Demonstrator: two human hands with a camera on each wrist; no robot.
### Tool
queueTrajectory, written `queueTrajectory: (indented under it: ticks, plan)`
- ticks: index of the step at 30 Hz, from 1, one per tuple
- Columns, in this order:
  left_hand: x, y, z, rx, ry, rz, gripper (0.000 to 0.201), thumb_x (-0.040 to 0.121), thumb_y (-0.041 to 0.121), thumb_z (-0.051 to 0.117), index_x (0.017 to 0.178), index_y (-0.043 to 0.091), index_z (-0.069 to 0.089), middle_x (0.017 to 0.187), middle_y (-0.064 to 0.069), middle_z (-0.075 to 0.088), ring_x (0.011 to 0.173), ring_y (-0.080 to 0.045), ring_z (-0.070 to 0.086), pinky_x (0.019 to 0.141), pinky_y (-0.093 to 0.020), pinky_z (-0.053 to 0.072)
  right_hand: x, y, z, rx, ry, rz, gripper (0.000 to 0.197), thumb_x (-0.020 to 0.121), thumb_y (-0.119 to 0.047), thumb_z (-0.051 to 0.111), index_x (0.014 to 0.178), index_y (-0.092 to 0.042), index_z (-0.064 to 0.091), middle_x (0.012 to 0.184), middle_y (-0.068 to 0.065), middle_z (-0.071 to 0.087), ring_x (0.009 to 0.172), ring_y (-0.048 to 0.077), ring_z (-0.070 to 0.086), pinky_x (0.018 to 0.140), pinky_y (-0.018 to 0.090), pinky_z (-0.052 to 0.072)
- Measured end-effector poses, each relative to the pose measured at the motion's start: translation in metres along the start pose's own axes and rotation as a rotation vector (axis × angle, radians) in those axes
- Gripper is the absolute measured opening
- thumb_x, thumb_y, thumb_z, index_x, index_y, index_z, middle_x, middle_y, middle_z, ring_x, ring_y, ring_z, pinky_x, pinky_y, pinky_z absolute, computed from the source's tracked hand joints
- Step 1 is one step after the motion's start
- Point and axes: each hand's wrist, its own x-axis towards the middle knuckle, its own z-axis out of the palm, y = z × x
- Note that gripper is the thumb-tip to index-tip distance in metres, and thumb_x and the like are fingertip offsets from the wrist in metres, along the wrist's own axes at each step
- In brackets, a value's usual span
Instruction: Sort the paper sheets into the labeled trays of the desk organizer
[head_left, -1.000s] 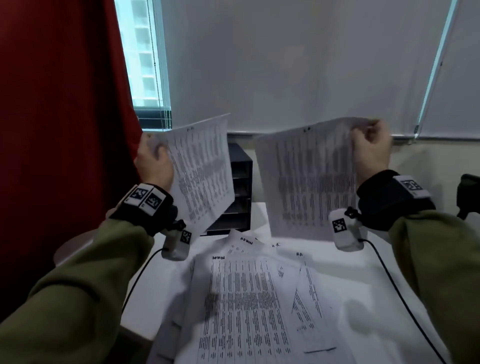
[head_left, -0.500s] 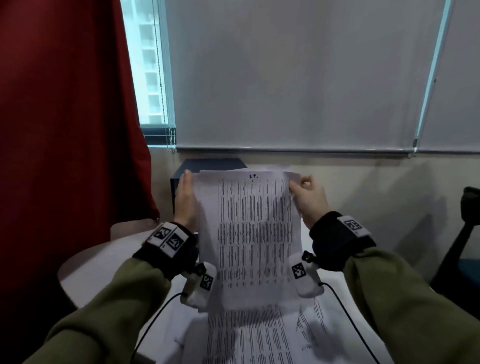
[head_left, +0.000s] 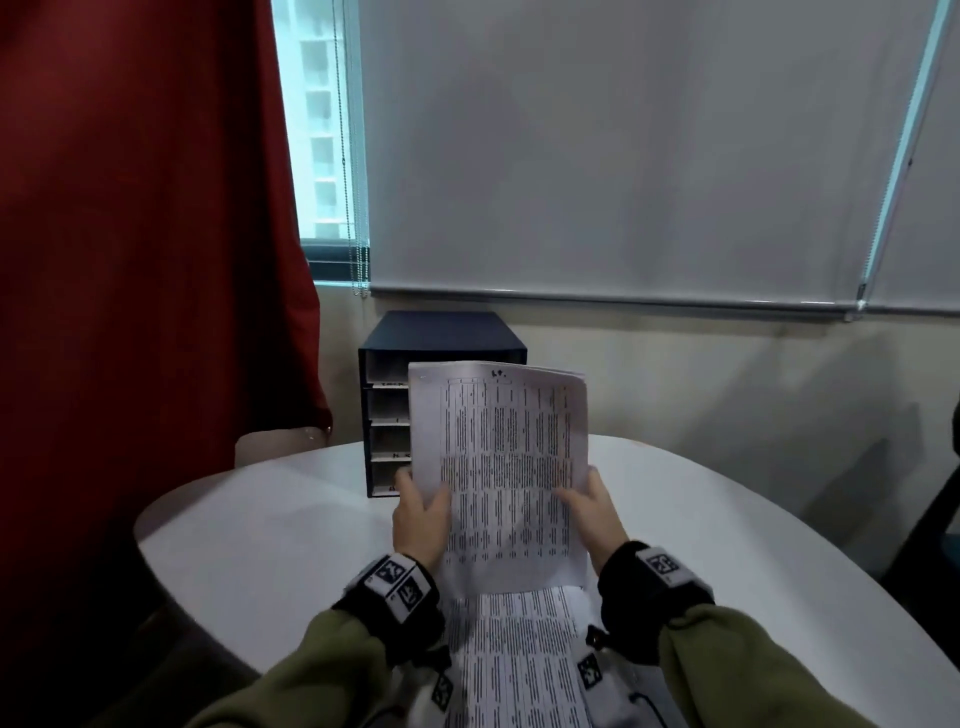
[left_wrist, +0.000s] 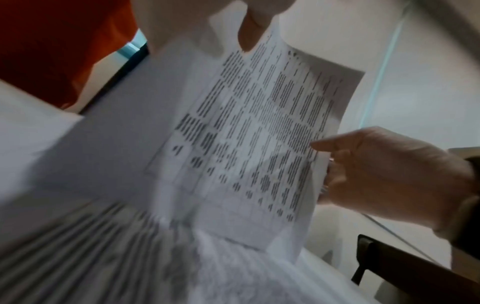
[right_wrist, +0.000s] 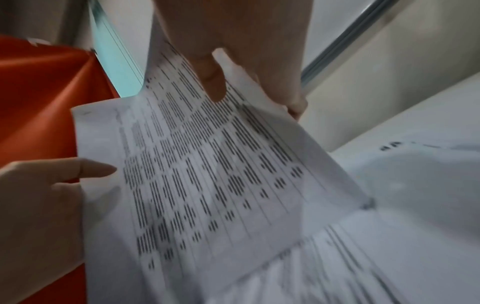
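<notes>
Head view: the left hand (head_left: 422, 519) pinches the left edge of the held sheets (head_left: 501, 473), thumb lying on the printed face and fingers behind, while the right hand (head_left: 592, 514) pinches the right edge the same way, its thumb pointing toward 9 o'clock across the text. The sheets stand nearly upright between the two hands, their top rising toward 12 o'clock; more than one sheet seems stacked, as a second edge shows at the upper right corner. Directly behind them at 12 o'clock sits the dark desk organizer (head_left: 441, 338), its stacked trays partly hidden by the paper. At 6 o'clock, below the wrists, more printed paper sheets (head_left: 514, 660) lie flat on the white round table (head_left: 270, 525). A red curtain (head_left: 145, 234) hangs at 9 o'clock
</notes>
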Motion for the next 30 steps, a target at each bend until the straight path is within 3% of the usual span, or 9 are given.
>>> queueTrajectory:
  ticks: [3, 7, 10, 15, 18, 22, 24, 26, 30]
  plan:
    - [0.017, -0.031, -0.001, 0.1, -0.223, -0.166, 0.048, 0.087, 0.009, 0.047, 0.133, 0.014, 0.033, 0.12, -0.004, 0.056, 0.107, -0.024, 0.054, 0.099, -0.032, 0.042, 0.005, 0.027, -0.001, -0.143, 0.027, 0.089, 0.016, 0.096, 0.002, 0.039, 0.102, -0.011, 0.045, 0.097, 0.009, 0.059, 0.079, 0.02, 0.06, 0.057, 0.023, 0.053]
    - [0.06, -0.074, 0.005, 0.185, -0.333, -0.194, 0.06, 0.074, 0.01, 0.045, 0.133, 0.019, 0.037, 0.129, -0.003, 0.056, 0.116, -0.027, 0.055, 0.105, -0.045, 0.043, 0.04, 0.06, -0.008, -0.225, 0.138, 0.21, 0.037, 0.079, -0.006, 0.033, 0.111, -0.012, 0.052, 0.111, 0.015, 0.06, 0.1, 0.034, 0.06, 0.09, 0.05, 0.052]
    - [0.05, -0.045, -0.007, 0.16, -0.321, -0.251, 0.054, 0.075, 0.014, 0.043, 0.129, 0.008, 0.042, 0.125, -0.012, 0.056, 0.115, -0.035, 0.055, 0.103, -0.046, 0.043, 0.069, 0.09, -0.013, -0.223, 0.11, 0.308, 0.027, 0.071, -0.007, 0.033, 0.084, -0.024, 0.05, 0.092, 0.01, 0.058, 0.095, 0.037, 0.06, 0.079, 0.039, 0.047]
    - [0.058, -0.03, -0.026, 0.045, -0.177, -0.325, 0.022, 0.083, 0.014, 0.04, 0.102, 0.005, 0.044, 0.107, -0.025, 0.05, 0.103, -0.043, 0.053, 0.082, -0.042, 0.044, 0.074, 0.066, 0.016, -0.219, 0.039, 0.326, 0.018, 0.077, -0.007, 0.037, 0.084, -0.017, 0.05, 0.092, 0.01, 0.059, 0.083, 0.027, 0.06, 0.081, 0.036, 0.049]
    - [0.089, -0.039, -0.035, 0.031, -0.124, -0.34, 0.003, 0.072, 0.018, 0.042, 0.075, 0.019, 0.042, 0.095, -0.021, 0.049, 0.083, -0.027, 0.047, 0.073, -0.039, 0.037, 0.071, 0.033, 0.031, -0.203, -0.042, 0.379, 0.025, 0.091, -0.006, 0.041, 0.073, -0.023, 0.044, 0.079, -0.004, 0.047, 0.067, 0.007, 0.045, 0.072, 0.026, 0.045]
    - [0.113, -0.017, -0.04, -0.064, -0.083, -0.304, 0.031, 0.085, -0.006, 0.033, 0.065, 0.017, 0.03, 0.072, -0.005, 0.033, 0.062, -0.02, 0.033, 0.059, -0.03, 0.027, 0.084, 0.012, 0.037, -0.281, -0.147, 0.404, 0.026, 0.092, -0.009, 0.045, 0.071, -0.022, 0.043, 0.093, 0.003, 0.046, 0.064, 0.007, 0.039, 0.068, 0.026, 0.041]
    - [0.13, -0.014, -0.037, -0.042, -0.076, -0.296, 0.033, 0.086, -0.008, 0.027, 0.065, 0.017, 0.026, 0.068, -0.004, 0.027, 0.058, -0.02, 0.027, 0.055, -0.027, 0.02, 0.09, 0.004, 0.033, -0.319, -0.161, 0.436, 0.019, 0.094, -0.014, 0.048, 0.075, -0.018, 0.049, 0.084, 0.001, 0.048, 0.059, 0.013, 0.037, 0.056, 0.024, 0.037]
    - [0.14, -0.008, -0.036, 0.001, -0.091, -0.296, 0.03, 0.09, -0.007, 0.028, 0.072, 0.017, 0.032, 0.073, -0.009, 0.034, 0.061, -0.022, 0.034, 0.053, -0.028, 0.031, 0.095, 0.0, 0.029, -0.307, -0.199, 0.49, 0.011, 0.09, -0.017, 0.053, 0.079, -0.015, 0.051, 0.075, 0.0, 0.048, 0.055, 0.015, 0.037, 0.049, 0.019, 0.032]
    - [0.163, -0.001, -0.038, -0.022, -0.083, -0.318, 0.025, 0.094, -0.005, 0.033, 0.114, -0.001, 0.048, 0.08, -0.011, 0.043, 0.066, -0.023, 0.041, 0.053, -0.021, 0.035, 0.115, 0.003, 0.033, -0.163, -0.216, 0.528, 0.01, 0.094, 0.0, 0.042, 0.09, -0.007, 0.046, 0.084, 0.009, 0.045, 0.055, 0.018, 0.05, 0.034, 0.015, 0.037]
